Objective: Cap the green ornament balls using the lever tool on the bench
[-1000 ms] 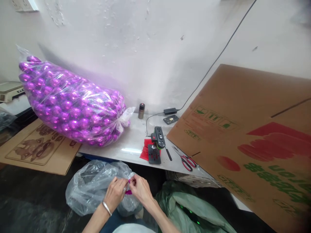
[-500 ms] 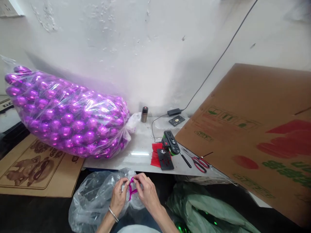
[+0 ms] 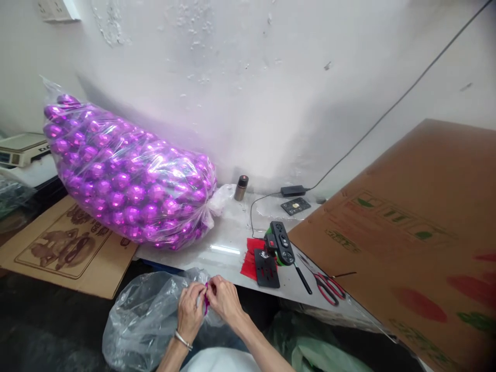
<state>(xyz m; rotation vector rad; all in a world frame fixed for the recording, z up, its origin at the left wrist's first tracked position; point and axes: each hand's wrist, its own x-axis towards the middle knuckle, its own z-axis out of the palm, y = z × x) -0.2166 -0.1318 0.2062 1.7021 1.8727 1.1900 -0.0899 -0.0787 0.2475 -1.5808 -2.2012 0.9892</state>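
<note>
My left hand (image 3: pixel 190 306) and my right hand (image 3: pixel 223 298) meet low in the view, both pinching a magenta ribbon (image 3: pixel 206 298). Most of the ribbon is hidden by my fingers. Beneath them spreads a clear plastic bag (image 3: pixel 137 315), hanging below the table's front edge; its contents cannot be made out. On the table to the left lies a large knotted clear bag of shiny purple balls (image 3: pixel 132 181).
To the right on the table (image 3: pixel 225 263) are red-handled scissors (image 3: pixel 328 288), a black device (image 3: pixel 281 243) on red cloth (image 3: pixel 251 259) and a small bottle (image 3: pixel 241 188). A big cardboard box (image 3: pixel 406 222) leans at right. A green sack (image 3: pixel 310 341) sits below.
My fingers have drawn closer together, and the ribbon's loop has shrunk mostly out of sight between them. The view has shifted, so the table things appear further right.
</note>
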